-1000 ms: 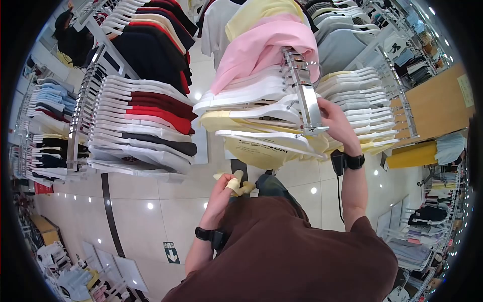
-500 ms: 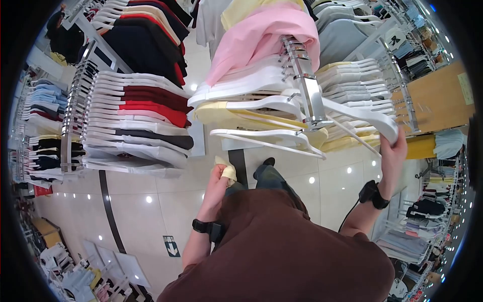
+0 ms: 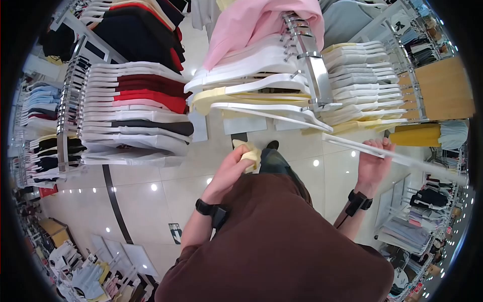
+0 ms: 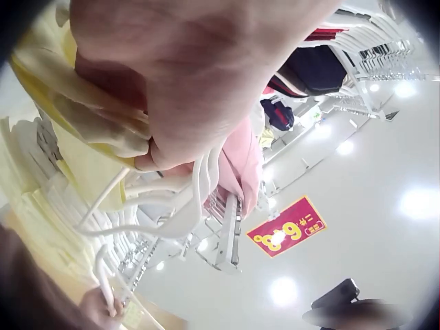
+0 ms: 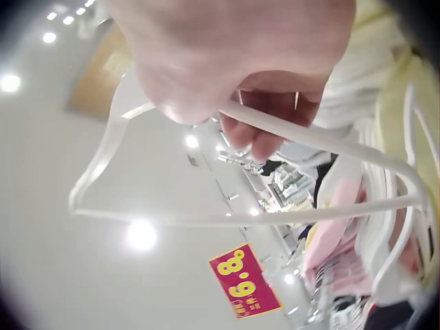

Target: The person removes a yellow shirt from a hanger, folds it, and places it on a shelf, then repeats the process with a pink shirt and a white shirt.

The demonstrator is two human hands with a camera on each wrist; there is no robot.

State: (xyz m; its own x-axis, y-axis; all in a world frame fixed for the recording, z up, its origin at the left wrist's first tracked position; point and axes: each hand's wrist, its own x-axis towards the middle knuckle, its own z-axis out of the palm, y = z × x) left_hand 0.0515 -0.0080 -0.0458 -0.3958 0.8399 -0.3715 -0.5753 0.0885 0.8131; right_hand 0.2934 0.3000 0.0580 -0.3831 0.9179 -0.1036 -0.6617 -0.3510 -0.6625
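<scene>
In the head view my left hand (image 3: 234,168) grips a bunched pale yellow shirt (image 3: 252,155) in front of my body. The same yellow cloth (image 4: 103,124) hangs from the curled fingers in the left wrist view. Off to the right, my right hand (image 3: 372,166) holds a bare white hanger (image 3: 347,144) by its arm. Its bottom bar (image 5: 323,207) spans the right wrist view. Between the hands, another bare white hanger (image 3: 282,116) hangs at the front end of the chrome rail (image 3: 318,80), before a yellow shirt (image 3: 204,100) on its hanger.
A pink garment (image 3: 251,30) drapes over the middle rail's hangers. Racks of dark, red and white shirts (image 3: 151,103) stand left. White and yellow shirts (image 3: 357,90) hang right, near a wooden panel (image 3: 440,93). Stacked clothes (image 3: 407,234) line the right side.
My right hand has moved from the rail's end out to the right with a hanger, now lower and tilted. The printed yellow shirt left the front hanger; my left hand rose slightly with yellow cloth.
</scene>
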